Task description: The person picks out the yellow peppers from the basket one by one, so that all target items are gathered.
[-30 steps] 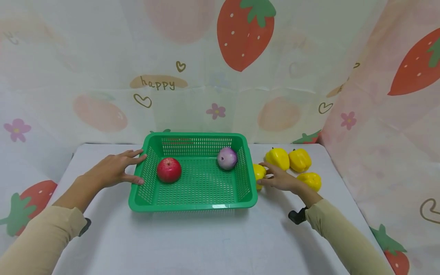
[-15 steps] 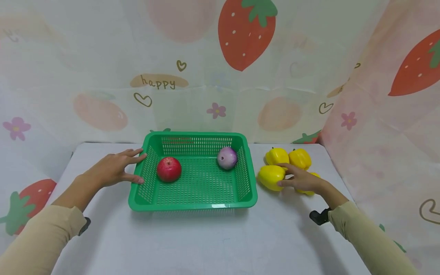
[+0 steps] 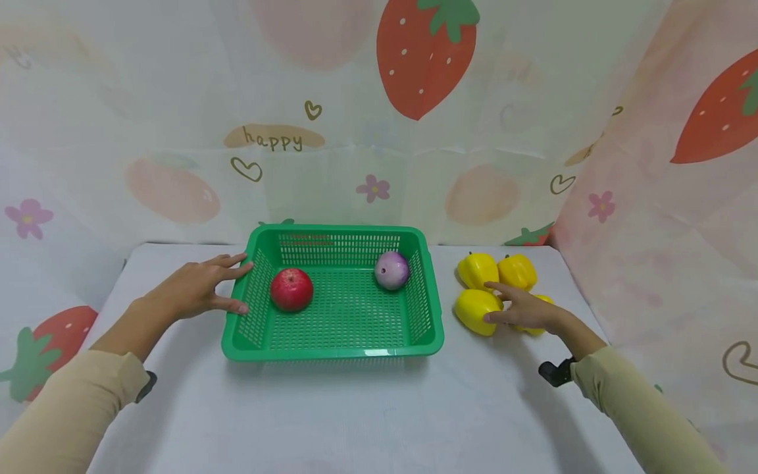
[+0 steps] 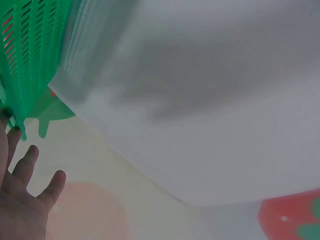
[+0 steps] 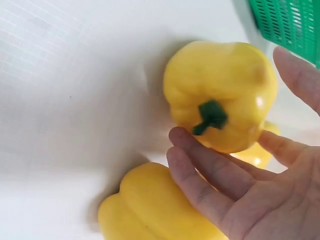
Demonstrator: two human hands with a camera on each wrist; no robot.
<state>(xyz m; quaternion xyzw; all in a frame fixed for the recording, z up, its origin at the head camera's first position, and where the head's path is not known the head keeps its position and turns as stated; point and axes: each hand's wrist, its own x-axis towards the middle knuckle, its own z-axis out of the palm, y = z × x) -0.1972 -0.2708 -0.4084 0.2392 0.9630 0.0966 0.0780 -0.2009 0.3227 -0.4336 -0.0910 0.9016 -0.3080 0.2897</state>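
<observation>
At the left end of the green plastic basket [image 3: 331, 355], my left hand [image 3: 192, 289] has its fingers spread, with fingertips and thumb tip at the rim. In the left wrist view the fingers of that hand [image 4: 25, 185] look loosely extended beside the basket wall. My right hand [image 3: 524, 308] is at a yellow bell pepper [image 3: 476, 312] to the right of the basket. Seen from the right wrist, the fingers lie extended along this pepper [image 5: 220, 85], its green stem facing the palm, while the thumb stands apart from it. Another yellow pepper [image 5: 155, 205] lies under the fingertips' side.
Inside the basket are a red round fruit [image 3: 291, 289] at left and a purple-white round vegetable [image 3: 391, 270] at right. Two yellow peppers [image 3: 477, 270] [image 3: 518, 271] sit behind my right hand; another [image 3: 540, 316] is partly hidden by it. Printed cloth hangs behind the white table [image 3: 331, 421].
The nearest yellow pepper has moved right, away from the basket wall, along with my right hand. My left hand and the basket have stayed in place.
</observation>
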